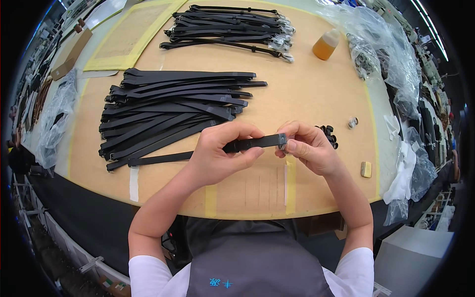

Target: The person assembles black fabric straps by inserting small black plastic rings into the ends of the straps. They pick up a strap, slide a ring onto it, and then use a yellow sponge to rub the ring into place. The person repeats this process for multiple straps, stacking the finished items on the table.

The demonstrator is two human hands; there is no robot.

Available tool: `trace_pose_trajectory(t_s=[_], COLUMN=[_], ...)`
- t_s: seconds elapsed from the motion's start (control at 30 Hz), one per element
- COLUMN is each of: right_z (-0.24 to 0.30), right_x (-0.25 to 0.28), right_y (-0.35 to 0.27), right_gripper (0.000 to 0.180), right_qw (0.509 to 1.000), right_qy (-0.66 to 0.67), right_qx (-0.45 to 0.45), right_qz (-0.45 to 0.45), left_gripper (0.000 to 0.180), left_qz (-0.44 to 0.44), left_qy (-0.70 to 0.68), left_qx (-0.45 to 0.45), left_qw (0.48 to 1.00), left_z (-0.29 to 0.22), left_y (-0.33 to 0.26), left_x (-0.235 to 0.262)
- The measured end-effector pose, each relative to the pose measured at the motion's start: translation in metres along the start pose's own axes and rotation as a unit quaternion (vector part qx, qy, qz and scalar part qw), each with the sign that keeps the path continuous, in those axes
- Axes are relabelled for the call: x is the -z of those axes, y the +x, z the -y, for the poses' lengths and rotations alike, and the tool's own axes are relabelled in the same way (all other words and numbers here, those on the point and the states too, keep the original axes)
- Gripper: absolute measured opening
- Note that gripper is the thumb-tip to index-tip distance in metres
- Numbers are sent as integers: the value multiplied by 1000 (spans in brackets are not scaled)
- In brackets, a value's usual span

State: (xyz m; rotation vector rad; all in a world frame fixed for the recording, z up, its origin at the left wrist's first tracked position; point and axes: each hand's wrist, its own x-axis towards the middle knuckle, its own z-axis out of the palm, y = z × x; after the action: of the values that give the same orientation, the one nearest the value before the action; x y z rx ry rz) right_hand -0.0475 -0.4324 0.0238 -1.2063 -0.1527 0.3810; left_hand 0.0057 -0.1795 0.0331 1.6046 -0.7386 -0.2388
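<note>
**A black strap held in two hands**

A long black strap [208,152] is held just above the table [316,94], near its front edge. The left hand [220,156] is closed around the middle of the strap. The right hand [309,147] is closed too, and the end of the strap is pinched between its thumb and fingers. A small pale piece is seen at that end, but what it is cannot be told. The rest of the strap is stretched out to the left, and its far end is laid on the table.

A big pile of black straps [168,114] is spread out behind the left hand. Another bunch of straps [227,28] is laid at the far side. A small bottle of yellow liquid [325,44] is stood near clear plastic bags [386,49]. A little heap of black loops [330,135] is found just beside the right hand.
</note>
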Motion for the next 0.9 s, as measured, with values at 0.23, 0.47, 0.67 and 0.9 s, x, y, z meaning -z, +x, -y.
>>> trace_pose_trajectory(t_s=[0.23,0.47,0.67,0.9], right_z=[1,-12,-28,-34], right_x=[-3,-2,-8,-15], right_y=[3,5,7,8], right_gripper=[19,21,23,18], right_qw=[993,981,976,966], right_qy=[117,182,210,254], right_qx=[20,-58,-56,-42], right_qz=[-8,23,26,32], left_gripper=[20,19,18,21], left_qz=[-23,-10,11,24], left_qy=[20,33,22,-58], left_qx=[-25,-23,18,55], left_qw=[999,999,1000,996], left_z=[-2,0,3,7], left_y=[2,2,0,-4], left_x=[2,-1,-3,-8])
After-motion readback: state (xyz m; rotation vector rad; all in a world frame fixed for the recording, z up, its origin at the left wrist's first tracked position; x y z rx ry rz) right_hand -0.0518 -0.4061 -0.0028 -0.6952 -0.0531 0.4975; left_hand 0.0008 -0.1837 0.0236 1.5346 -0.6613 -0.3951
